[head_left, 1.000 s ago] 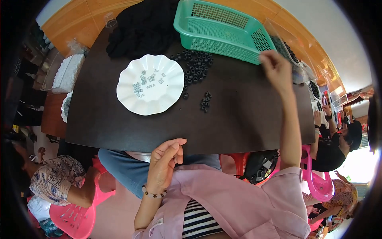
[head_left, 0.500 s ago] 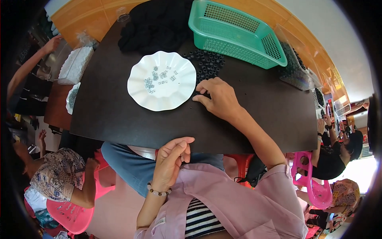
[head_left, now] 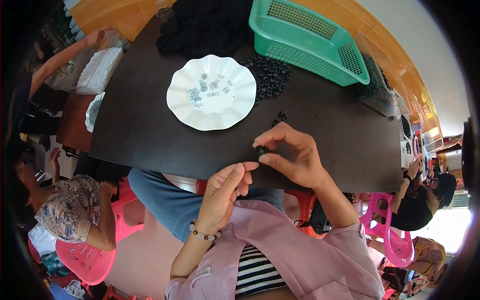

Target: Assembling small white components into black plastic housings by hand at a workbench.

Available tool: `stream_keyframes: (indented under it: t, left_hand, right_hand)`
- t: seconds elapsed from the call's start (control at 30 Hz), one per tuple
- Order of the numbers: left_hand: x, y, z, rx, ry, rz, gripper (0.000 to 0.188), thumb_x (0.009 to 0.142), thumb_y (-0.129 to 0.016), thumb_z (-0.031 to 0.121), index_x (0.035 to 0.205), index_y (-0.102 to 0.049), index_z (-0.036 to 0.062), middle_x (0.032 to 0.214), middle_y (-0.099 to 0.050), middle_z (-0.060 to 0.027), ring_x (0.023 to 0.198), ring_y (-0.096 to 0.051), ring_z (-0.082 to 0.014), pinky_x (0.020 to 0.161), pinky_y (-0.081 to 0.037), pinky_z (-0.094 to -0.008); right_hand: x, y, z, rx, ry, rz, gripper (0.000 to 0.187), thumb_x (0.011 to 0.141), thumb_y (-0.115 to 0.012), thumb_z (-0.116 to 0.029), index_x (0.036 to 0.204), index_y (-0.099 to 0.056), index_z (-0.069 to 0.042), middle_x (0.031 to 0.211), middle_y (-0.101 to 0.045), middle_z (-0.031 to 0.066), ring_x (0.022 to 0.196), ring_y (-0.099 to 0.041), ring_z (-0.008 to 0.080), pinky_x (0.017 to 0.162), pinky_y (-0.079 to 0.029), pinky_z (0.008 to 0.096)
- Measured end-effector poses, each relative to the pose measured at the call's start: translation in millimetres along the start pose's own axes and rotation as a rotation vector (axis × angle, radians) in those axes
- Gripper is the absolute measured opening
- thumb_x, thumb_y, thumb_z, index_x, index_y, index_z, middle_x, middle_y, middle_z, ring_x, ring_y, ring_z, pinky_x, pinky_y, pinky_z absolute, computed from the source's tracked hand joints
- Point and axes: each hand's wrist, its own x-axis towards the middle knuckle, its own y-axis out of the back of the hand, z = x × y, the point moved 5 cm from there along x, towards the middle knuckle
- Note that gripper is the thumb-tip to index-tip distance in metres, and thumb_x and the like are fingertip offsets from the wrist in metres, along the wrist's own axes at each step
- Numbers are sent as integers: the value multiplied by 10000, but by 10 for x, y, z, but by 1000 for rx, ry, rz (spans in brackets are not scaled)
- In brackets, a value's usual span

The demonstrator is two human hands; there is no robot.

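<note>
Between thumb and forefinger my right hand point(head_left: 295, 155) pinches a small black ring-like piece point(head_left: 261, 149) near the table's front edge. My left hand point(head_left: 225, 187), with a beaded bracelet at its wrist, is pinched closed just beside it; whatever sits in its fingers is too small to make out. Beyond my hands, a white wavy-rimmed plate point(head_left: 220, 118) carries little clusters of clear pieces point(head_left: 195, 94). Many black ring-like pieces point(head_left: 272, 80) lie to the plate's right. A smaller group of black pieces point(head_left: 280, 118) lies just past my right hand.
A green plastic basket point(head_left: 305, 52) stands at the back, beside bunched black cloth point(head_left: 205, 30). At the right edge is a clear bag point(head_left: 380, 90) of dark pieces. On the left, a white block-shaped package point(head_left: 100, 71) rests on another table. Other people sit on both sides.
My right hand has drawn back from beside the plate toward my left hand, now with a black piece in its fingertips. A small group of black pieces now shows where it was.
</note>
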Motion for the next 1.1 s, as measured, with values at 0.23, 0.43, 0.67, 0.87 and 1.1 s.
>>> stream_keyframes:
  t: [0.23,0.43,0.67,0.87,1.1]
  left_hand:
    - [-40,-39,-59,-73,-33,-82,293,974,-533,301,991,-648,33,807,-578,26,694,-473,-42,651,-395,-185]
    - [-74,36,-101,-152,-60,-99,248,944,-586,275,977,-650,37,804,-582,29,704,-473,-53,664,-396,-197]
    - [-73,73,-44,-51,-124,-77,230,947,-578,233,1022,-651,29,930,-636,-11,717,-521,-63,682,-433,-203]
    - [-93,212,-113,-58,-123,-81,263,932,-599,233,1047,-642,0,873,-636,-30,697,-525,-74,666,-435,-216]
    - [-107,214,-127,-57,-102,-94,254,915,-624,212,1053,-637,-1,892,-639,-35,720,-546,-84,691,-453,-227]
  right_hand:
    - [-170,-247,19,309,23,-32,211,775,-695,54,974,-662,-8,980,-665,83,924,-568,173,809,-457,297]
    - [-199,-313,15,186,108,-80,226,759,-735,17,970,-661,-11,1012,-670,85,902,-538,160,802,-451,287]
    - [-167,-344,7,87,101,-80,313,744,-755,-28,1044,-665,-44,973,-669,39,836,-537,150,750,-453,278]
    - [-160,-336,-141,-147,252,-64,260,703,-774,-51,948,-687,-48,982,-684,74,815,-546,186,763,-429,303]
    - [-168,-394,-365,-480,339,-97,339,640,-749,-22,970,-692,-78,879,-650,41,789,-529,225,725,-440,320]
